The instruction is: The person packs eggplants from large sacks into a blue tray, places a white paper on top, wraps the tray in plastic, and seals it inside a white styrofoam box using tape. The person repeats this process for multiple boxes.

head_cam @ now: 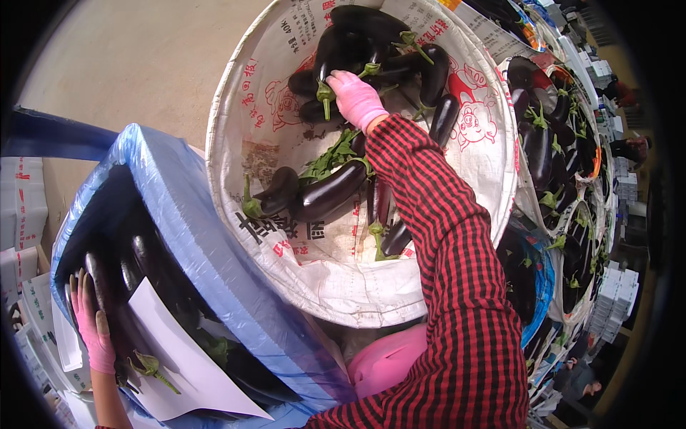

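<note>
My right hand (355,96), in a pink glove, reaches into a round white woven-plastic sack. Its fingers close on the stem end of a dark purple eggplant (322,64), beside the green calyx; the thumb side is partly hidden. My left hand (92,324), also gloved in pink, lies with fingers extended on eggplants in a box lined with blue plastic film (214,284). Under its palm side is a long eggplant (102,289). A white paper sheet (187,359) covers part of these eggplants, and a green stem (150,369) lies over its edge.
The sack's rim (213,134) stands beside the box. Inside it are more eggplants (332,190) and green leaves (335,155). Other filled sacks (541,145) line the right side. White foam boxes (616,300) are stacked beyond. A blue bar (59,134) extends at left. A person (579,378) appears far right.
</note>
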`<action>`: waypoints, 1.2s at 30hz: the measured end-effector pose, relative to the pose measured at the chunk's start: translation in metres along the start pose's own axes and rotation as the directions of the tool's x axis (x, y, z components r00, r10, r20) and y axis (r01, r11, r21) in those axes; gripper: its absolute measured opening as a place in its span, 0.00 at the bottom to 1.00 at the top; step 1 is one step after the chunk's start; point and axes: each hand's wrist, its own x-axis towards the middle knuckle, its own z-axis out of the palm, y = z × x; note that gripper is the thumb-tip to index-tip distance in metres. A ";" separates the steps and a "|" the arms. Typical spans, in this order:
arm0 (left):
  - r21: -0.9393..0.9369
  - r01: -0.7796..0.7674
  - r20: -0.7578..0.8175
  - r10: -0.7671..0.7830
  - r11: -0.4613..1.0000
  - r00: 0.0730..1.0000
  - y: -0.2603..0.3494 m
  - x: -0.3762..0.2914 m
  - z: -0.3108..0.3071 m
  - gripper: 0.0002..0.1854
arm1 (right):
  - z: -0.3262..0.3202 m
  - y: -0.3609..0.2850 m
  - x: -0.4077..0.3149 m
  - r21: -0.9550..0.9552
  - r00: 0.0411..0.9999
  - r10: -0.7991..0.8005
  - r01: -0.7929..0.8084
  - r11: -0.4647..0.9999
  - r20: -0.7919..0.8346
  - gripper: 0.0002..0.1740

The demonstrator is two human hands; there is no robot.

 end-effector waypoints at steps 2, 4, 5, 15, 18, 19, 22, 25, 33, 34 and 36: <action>0.003 0.037 0.030 -0.037 0.999 0.999 0.002 -0.004 -0.006 0.41 | 0.008 -0.016 0.060 -0.361 0.956 0.259 -0.194 0.912 0.140 0.19; -0.006 0.079 0.050 -0.078 0.997 0.996 -0.002 -0.008 -0.006 0.41 | -0.004 0.007 0.086 -0.507 0.782 0.585 -0.424 0.751 0.213 0.20; -0.002 0.083 0.049 -0.083 0.997 0.995 -0.003 -0.009 -0.007 0.41 | -0.014 0.017 0.088 -0.563 0.735 0.514 -0.219 0.797 0.442 0.21; -0.015 0.067 -0.003 -0.067 0.998 0.998 0.001 -0.007 0.001 0.40 | -0.103 0.033 0.025 -0.311 0.572 0.044 0.379 0.871 0.819 0.12; -0.008 0.052 -0.005 -0.052 0.999 0.999 0.003 -0.003 0.001 0.38 | -0.168 0.023 -0.058 -0.217 0.590 -0.034 0.349 0.912 0.807 0.21; -0.015 0.035 -0.010 -0.036 0.999 0.999 0.000 -0.006 0.000 0.37 | -0.190 0.004 -0.082 -0.127 0.675 -0.051 0.211 0.969 0.736 0.20; 0.019 0.040 -0.026 -0.039 0.999 0.999 -0.005 -0.010 0.006 0.34 | -0.205 -0.046 -0.156 0.174 0.766 -0.071 -0.054 0.983 0.639 0.26; -0.007 0.028 -0.049 -0.028 1.000 0.998 -0.010 -0.005 0.013 0.33 | -0.143 -0.017 -0.218 0.242 0.768 0.257 -0.470 0.849 0.587 0.24; -0.036 0.032 -0.095 -0.035 0.999 0.995 -0.011 -0.005 0.018 0.32 | -0.110 -0.076 -0.199 -0.278 -0.058 0.991 -0.960 -0.024 0.116 0.46; -0.046 0.027 -0.106 -0.032 0.999 0.994 -0.017 -0.007 0.019 0.31 | -0.112 -0.059 -0.210 -0.337 0.017 0.999 -0.941 0.031 0.047 0.47; -0.038 0.038 -0.122 -0.042 0.999 0.992 -0.026 -0.013 0.018 0.31 | -0.122 -0.039 -0.217 -0.434 -0.142 0.935 -0.901 0.015 0.326 0.57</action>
